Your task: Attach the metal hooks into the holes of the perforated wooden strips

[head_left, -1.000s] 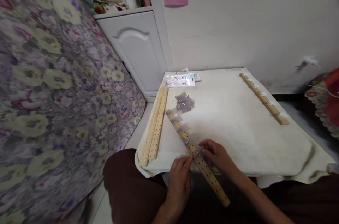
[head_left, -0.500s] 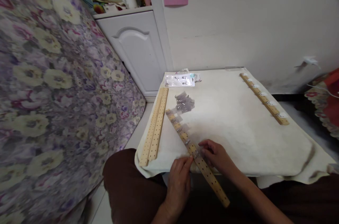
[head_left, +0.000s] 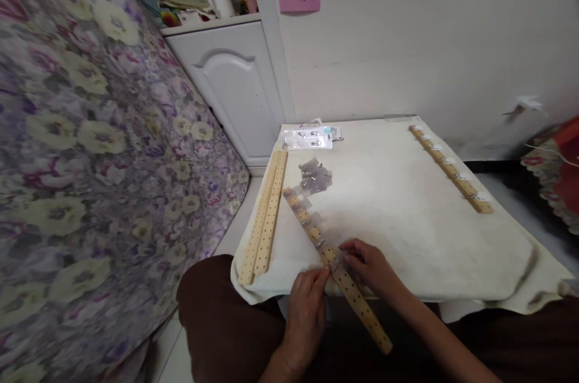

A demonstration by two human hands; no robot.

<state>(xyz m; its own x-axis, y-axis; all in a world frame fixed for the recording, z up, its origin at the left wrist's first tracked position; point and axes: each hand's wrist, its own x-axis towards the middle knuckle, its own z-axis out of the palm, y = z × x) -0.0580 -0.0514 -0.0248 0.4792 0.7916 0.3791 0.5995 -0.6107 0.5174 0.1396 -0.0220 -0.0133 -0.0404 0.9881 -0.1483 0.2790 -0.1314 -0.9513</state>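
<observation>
A long wooden strip (head_left: 357, 301) with rows of holes lies slantwise, its near end jutting past the table edge over my lap. Several small clear plastic pieces with metal bits (head_left: 320, 243) sit along its far half. My left hand (head_left: 307, 304) is closed at the strip's left edge, its fingertips by the nearest plastic piece (head_left: 333, 263). Across from it, my right hand (head_left: 371, 265) rests close against the right edge, index finger and thumb apart. The undersides of both hands are hidden. Beyond the strip's far end lies a pile of clear plastic pieces (head_left: 315, 177).
Two pale perforated wooden strips (head_left: 266, 220) lie along the table's left edge. Another strip with clear pieces (head_left: 450, 167) is at the right. Clear packaging (head_left: 307, 137) lies at the back of the cloth-covered table (head_left: 384, 178). A floral curtain (head_left: 113, 160) hangs at left.
The view has shifted very slightly. Both hands and the wooden strip keep almost the same position.
</observation>
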